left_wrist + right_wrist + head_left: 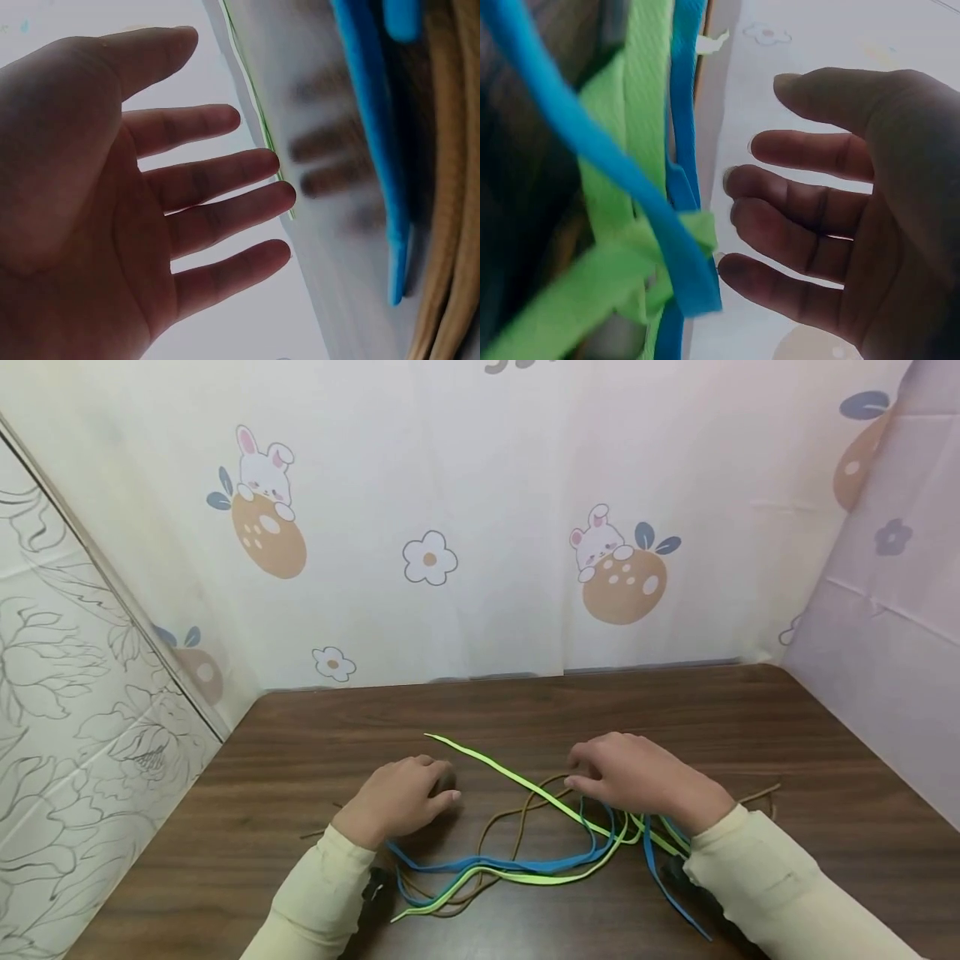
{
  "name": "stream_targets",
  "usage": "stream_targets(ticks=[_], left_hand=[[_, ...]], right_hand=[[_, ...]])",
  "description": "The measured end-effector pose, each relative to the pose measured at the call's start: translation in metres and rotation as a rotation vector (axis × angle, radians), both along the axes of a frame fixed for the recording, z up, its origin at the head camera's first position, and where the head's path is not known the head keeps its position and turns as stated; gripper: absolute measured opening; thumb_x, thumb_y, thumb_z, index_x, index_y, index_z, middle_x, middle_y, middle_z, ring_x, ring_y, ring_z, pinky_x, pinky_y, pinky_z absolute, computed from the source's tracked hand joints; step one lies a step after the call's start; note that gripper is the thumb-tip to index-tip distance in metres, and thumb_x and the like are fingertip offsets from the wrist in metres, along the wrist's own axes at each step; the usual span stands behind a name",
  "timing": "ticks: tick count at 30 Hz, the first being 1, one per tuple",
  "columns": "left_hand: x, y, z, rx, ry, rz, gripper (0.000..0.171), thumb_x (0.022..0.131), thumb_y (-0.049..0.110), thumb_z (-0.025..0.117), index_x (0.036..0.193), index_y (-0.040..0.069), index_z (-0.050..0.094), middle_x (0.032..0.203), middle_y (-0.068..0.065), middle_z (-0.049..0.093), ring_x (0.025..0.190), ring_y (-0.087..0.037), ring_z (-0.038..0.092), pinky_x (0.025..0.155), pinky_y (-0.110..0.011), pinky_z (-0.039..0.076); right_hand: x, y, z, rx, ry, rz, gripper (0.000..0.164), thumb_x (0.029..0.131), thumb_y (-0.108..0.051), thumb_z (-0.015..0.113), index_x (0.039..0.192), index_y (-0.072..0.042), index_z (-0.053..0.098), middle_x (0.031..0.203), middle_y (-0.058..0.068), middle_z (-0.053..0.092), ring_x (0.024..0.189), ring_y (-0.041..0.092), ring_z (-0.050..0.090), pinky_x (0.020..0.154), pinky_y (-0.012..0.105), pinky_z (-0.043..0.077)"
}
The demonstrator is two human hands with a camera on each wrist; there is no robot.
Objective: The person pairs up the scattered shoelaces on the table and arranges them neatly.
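Observation:
Over the left of the table my left hand (401, 797) hovers palm down, its fingers loosely bent; the left wrist view shows them spread with nothing held. My right hand (630, 772) hangs over the right end of some tangled laces, and the right wrist view shows its fingers relaxed, holding nothing. Flat yellow-green laces (540, 880) run between the hands, one stretching up to the back left. Blue laces (555, 865) lie alongside and cross them near the right wrist. Thin brown cords (517, 811) loop beneath. My right hand and forearm hide part of the tangle.
The dark wooden table (300, 735) carries the laces, with brown cord ends (759, 793) showing beyond the right wrist. A printed cloth (495, 610) hangs behind the back edge. More cloth hangs close along the left and right sides.

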State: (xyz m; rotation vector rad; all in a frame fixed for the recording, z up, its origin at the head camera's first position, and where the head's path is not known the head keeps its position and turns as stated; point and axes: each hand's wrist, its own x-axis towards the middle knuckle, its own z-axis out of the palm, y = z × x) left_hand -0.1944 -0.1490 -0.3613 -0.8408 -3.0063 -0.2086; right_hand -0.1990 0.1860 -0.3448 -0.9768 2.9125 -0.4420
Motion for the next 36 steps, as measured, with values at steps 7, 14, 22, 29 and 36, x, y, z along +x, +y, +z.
stream_targets(ticks=[7,14,22,29,36], left_hand=[[0.0,0.0,-0.001,0.012,0.019,-0.009,0.039,0.099,0.041,0.062,0.124,0.01,0.068,0.11,-0.007,0.068,0.097,-0.025,0.067,0.081,-0.045,0.055],[0.001,0.001,0.0,0.013,0.031,-0.018,0.039,0.099,0.04,0.063,0.123,0.009,0.068,0.108,-0.008,0.069,0.096,-0.025,0.067,0.08,-0.046,0.055],[0.001,0.0,0.0,0.012,0.021,-0.018,0.042,0.1,0.04,0.062,0.127,0.008,0.067,0.115,-0.01,0.068,0.101,-0.027,0.067,0.084,-0.047,0.055],[0.001,0.0,-0.001,0.006,0.025,-0.02,0.04,0.1,0.038,0.062,0.126,0.008,0.067,0.116,-0.01,0.068,0.102,-0.027,0.067,0.085,-0.047,0.054],[0.001,0.0,-0.002,0.015,0.022,-0.022,0.041,0.1,0.039,0.062,0.126,0.008,0.067,0.115,-0.009,0.068,0.102,-0.026,0.067,0.084,-0.047,0.054]], right_hand=[[0.002,-0.008,-0.004,0.016,-0.018,0.021,0.018,0.095,-0.032,0.071,0.107,-0.018,0.072,0.077,-0.019,0.058,0.062,0.0,0.05,0.059,0.028,0.044],[0.003,-0.017,-0.013,0.038,0.004,0.049,0.006,0.092,-0.031,0.075,0.092,-0.026,0.071,0.079,-0.02,0.061,0.066,-0.002,0.053,0.06,0.028,0.047],[0.007,-0.021,-0.016,0.022,-0.016,0.081,0.013,0.089,-0.028,0.077,0.082,-0.027,0.066,0.073,-0.02,0.056,0.061,-0.001,0.05,0.056,0.026,0.044],[0.007,-0.021,-0.018,0.05,-0.031,0.067,0.021,0.091,-0.027,0.075,0.076,-0.028,0.061,0.067,-0.019,0.05,0.055,0.002,0.045,0.052,0.026,0.04],[0.008,-0.022,-0.018,0.057,-0.041,0.068,0.021,0.093,-0.024,0.074,0.075,-0.027,0.062,0.066,-0.018,0.05,0.054,0.003,0.045,0.052,0.026,0.04]])
